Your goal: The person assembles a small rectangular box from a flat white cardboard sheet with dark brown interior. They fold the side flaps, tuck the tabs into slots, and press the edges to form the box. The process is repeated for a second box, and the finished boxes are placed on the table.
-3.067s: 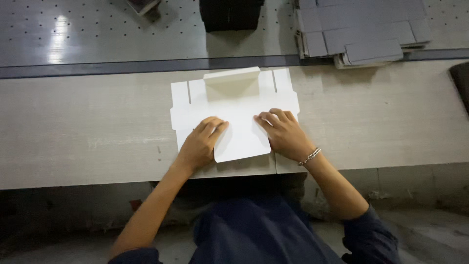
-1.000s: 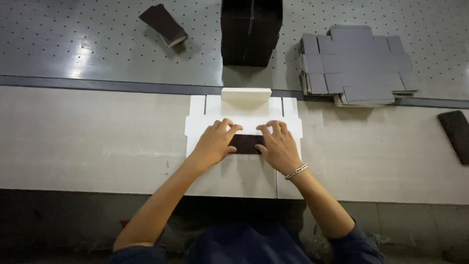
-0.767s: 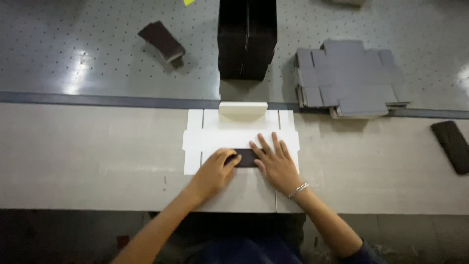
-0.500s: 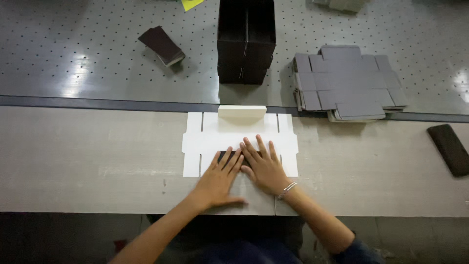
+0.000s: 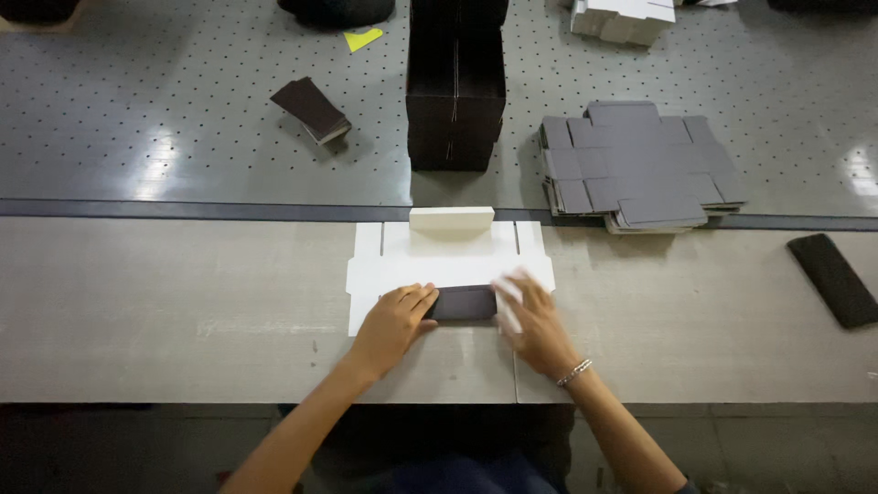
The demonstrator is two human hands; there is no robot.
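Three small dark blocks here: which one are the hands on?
The dark block lying on the white cardboard blank, between the left hand and right hand; the other two lie untouched, away from it.

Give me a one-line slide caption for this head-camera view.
Left hand and right hand press a dark block onto a flat white carton.

Bare forearms; beaded bracelet (image 5: 574, 371) on rt wrist; dark clothing.
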